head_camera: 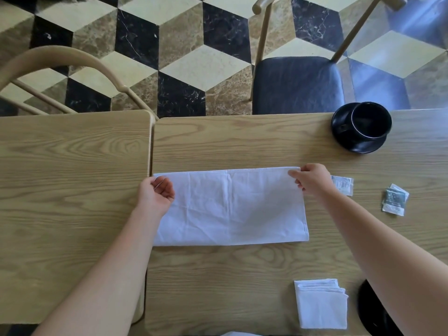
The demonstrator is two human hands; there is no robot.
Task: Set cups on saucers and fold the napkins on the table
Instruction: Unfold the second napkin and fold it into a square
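Pinching the far corners of the napkin (230, 207), left hand (155, 195) and right hand (312, 179); its long axis runs left-right between both grips.

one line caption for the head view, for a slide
Both hands pinch the far corners of a half-folded white napkin.

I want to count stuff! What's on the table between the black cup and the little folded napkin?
In the head view, only the right arm crosses between cup and folded napkin; otherwise bare table.

Two wooden chairs (297, 83), small paper packets (395, 199) on light wood tables (72, 151).
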